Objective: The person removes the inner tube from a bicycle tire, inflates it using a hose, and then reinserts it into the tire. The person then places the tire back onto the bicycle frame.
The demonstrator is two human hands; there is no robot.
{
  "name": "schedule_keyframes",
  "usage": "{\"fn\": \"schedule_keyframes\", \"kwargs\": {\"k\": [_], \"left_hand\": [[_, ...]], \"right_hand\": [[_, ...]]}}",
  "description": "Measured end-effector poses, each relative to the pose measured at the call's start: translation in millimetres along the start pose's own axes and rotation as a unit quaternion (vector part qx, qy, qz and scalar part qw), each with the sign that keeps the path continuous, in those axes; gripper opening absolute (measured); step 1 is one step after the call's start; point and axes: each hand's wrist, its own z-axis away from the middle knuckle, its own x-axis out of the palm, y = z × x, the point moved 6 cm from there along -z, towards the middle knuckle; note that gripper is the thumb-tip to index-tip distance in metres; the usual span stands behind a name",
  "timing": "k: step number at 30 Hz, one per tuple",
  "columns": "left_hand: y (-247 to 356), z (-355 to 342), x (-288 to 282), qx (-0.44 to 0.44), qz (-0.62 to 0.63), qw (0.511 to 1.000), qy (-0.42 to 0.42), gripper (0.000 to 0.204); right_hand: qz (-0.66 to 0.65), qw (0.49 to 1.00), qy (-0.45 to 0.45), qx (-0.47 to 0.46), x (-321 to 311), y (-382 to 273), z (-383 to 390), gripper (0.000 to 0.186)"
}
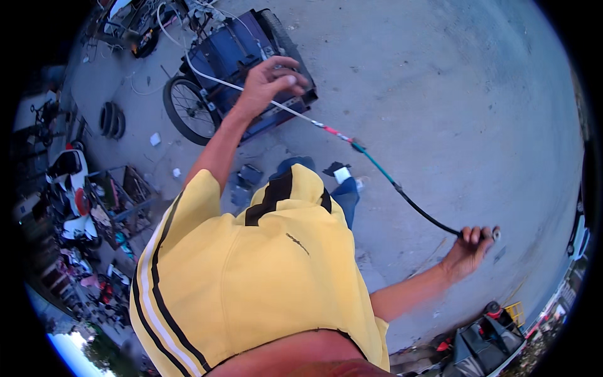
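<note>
A long air hose [370,158] runs across the view: white near the cart, then taped in red and white, then green, then black. My right hand [468,251], out at the right, is closed round its black end. A round metal fitting [497,234] shows just past the fingers. My left hand [269,85] is raised over the cart, fingers loosely bent and thumb apart. The white part of the hose passes behind it, and the hand does not look wrapped round it.
A dark blue cart [220,53] with a spoked wheel [190,110] stands ahead to the left. Tyres [112,120] lie farther left. A white scooter [76,195] and piled parts line the left side. Dark grey bins [480,344] stand at the lower right.
</note>
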Motion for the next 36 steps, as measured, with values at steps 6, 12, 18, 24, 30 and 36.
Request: {"fn": "schedule_keyframes", "kwargs": {"k": [6,12,18,24,30,36], "left_hand": [[-53.6,51.9,28.4,-0.056,-0.021,0.982,0.178,0.031],[-112.4,89.3,61.8,-0.203,-0.118,0.942,0.238,0.045],[-169.4,30.5,27.1,-0.246,-0.256,0.879,0.317,0.071],[-238.8,-98.3,-46.2,-0.295,-0.349,0.779,0.430,0.095],[-283.2,-177.9,-88.7,-0.362,-0.349,0.727,0.468,0.079],[-250.5,-193.1,-119.8,-0.368,-0.436,0.718,0.398,0.067]], "right_hand": [[-0.001,0.983,-0.146,0.116,28.3,37.0,-102.1,0.024],[0.096,0.946,-0.257,0.176,70.6,88.6,-161.5,0.022],[0.195,0.893,-0.326,0.240,127.6,170.4,-190.2,0.030],[0.275,0.858,-0.324,0.288,140.6,248.7,-225.5,0.029],[0.334,0.809,-0.298,0.381,168.3,319.9,-249.4,0.025],[0.344,0.773,-0.288,0.449,205.2,390.5,-255.0,0.025]]}}
